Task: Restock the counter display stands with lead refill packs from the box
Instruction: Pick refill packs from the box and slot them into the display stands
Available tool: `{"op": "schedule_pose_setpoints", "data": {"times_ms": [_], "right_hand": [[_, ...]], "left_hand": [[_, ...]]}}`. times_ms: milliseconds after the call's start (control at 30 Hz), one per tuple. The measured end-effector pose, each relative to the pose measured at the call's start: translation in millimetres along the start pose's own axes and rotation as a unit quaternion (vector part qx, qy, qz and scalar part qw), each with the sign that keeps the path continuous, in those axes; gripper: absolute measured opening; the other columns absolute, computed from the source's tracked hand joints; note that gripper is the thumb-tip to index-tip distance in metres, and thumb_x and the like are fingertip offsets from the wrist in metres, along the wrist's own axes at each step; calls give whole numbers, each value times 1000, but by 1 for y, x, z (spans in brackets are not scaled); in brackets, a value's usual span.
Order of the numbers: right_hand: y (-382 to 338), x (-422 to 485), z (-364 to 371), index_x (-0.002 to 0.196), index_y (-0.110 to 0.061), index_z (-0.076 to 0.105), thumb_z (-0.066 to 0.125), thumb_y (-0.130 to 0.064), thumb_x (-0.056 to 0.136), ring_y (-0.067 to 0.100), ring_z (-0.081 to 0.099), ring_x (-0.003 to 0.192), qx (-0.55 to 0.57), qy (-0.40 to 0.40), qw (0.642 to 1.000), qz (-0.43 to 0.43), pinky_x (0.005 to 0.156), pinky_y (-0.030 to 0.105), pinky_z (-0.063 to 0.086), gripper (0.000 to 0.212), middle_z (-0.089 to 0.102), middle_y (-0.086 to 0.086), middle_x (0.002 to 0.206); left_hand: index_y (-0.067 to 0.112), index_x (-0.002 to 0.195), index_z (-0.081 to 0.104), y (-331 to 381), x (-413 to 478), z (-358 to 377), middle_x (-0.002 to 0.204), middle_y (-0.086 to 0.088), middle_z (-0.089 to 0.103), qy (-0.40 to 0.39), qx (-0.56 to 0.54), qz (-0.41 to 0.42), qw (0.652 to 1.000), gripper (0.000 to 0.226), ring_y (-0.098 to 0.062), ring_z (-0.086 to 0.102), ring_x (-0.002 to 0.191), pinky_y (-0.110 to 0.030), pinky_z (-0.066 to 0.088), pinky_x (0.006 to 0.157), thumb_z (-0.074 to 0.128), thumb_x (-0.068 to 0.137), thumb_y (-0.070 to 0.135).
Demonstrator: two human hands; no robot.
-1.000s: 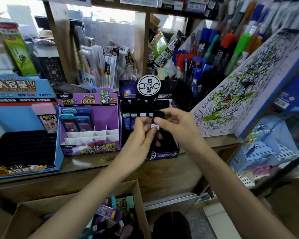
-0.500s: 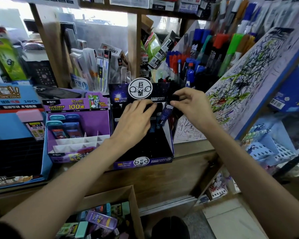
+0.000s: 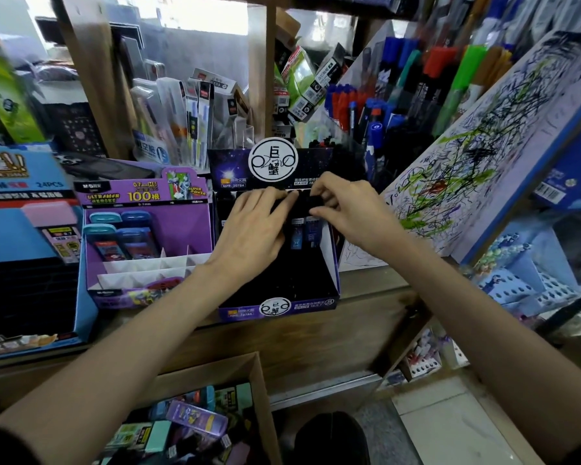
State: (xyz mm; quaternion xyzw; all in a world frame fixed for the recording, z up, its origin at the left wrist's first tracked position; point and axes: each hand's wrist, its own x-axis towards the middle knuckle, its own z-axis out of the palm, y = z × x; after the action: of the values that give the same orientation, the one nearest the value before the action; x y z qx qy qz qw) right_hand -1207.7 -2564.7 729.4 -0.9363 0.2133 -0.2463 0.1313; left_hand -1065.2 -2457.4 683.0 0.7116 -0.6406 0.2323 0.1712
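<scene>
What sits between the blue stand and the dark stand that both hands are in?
The purple stand, with a few refill packs in its back rows, seen in the head view.

**Stands part-stocked, box open below**

Dark stand (image 3: 279, 305) sat upright at counter center; dark packs (image 3: 304, 231) stood in its back row. Purple stand (image 3: 196, 229), just left, held teal & blue packs (image 3: 121, 236) upright at rear. Blue stand (image 3: 81, 297) was at far left. Cardboard box (image 3: 260, 391) lay open below counter w/ mixed packs (image 3: 195, 419) jumbled inside.

The left hand (image 3: 252, 229) hides the back row of the black stand (image 3: 316, 305).
</scene>
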Motion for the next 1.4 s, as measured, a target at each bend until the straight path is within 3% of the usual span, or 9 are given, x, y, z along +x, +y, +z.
{"op": "schedule_pose_setpoints", "data": {"times_ms": [300,467,633,700,800,933,1200,1333,1400], "right_hand": [[-2,-1,1,107,-12,44,60,-15,89,32,58,76,-77,-13,996,-32,67,44,50,24,59,11,86],[6,2,8,110,-2,58,58,-12,90,28,49,101,-186,12,980,-74,85,29,35,22,54,13,112],[1,3,5,121,-5,56,56,-15,91,27,46,108,-186,10,981,-49,92,33,36,32,52,12,119],[-7,-3,2,124,-6,54,56,-15,91,27,45,108,-183,18,982,-53,91,33,36,34,52,11,118],[-27,-25,1,118,-7,59,56,-14,92,24,48,104,-121,24,990,-67,86,25,33,27,56,9,111],[-58,-72,25,109,-13,63,60,-18,90,12,56,87,-9,-61,996,-64,76,23,45,20,59,-3,96],[-82,-182,162,105,-15,66,62,-19,88,14,63,90,109,-274,955,19,78,24,47,18,69,2,98],[-90,-224,223,109,-14,64,65,-25,87,15,62,98,123,-377,916,60,86,35,49,25,67,4,106],[-90,-237,244,120,-14,57,66,-30,86,17,55,111,103,-404,905,79,93,33,45,38,57,3,124]], "left_hand": [[1,132,46,2,-3,1,121,-19,52,-2,-3,-18,1000,65,-38,48,113,-45,34,99,65,70,5],[6,134,47,-4,0,-3,117,-15,53,-5,-15,-12,1000,56,-34,48,109,-39,33,92,57,79,8],[7,137,44,-4,-8,-17,131,-17,47,7,-46,2,999,53,-33,41,124,-40,25,106,52,85,7],[6,131,51,-4,-23,-29,126,-16,51,32,-62,-1,998,47,-33,46,119,-40,31,101,54,84,7],[9,112,62,-5,-64,-50,102,-9,60,25,-88,-3,996,27,-29,59,93,-35,41,74,52,88,12],[15,107,64,-12,-145,-60,96,0,62,-49,-131,-39,989,29,-20,64,83,-28,46,59,45,87,26],[23,113,58,-32,-344,1,111,5,52,-287,-191,-260,902,21,-17,60,95,-31,46,75,55,92,26],[22,99,61,-26,-408,22,98,2,58,-312,-271,-334,847,12,-22,63,92,-26,44,76,65,87,22],[14,104,64,-21,-427,30,99,2,58,-311,-291,-359,831,26,-23,61,99,-21,41,82,72,81,23]]}}
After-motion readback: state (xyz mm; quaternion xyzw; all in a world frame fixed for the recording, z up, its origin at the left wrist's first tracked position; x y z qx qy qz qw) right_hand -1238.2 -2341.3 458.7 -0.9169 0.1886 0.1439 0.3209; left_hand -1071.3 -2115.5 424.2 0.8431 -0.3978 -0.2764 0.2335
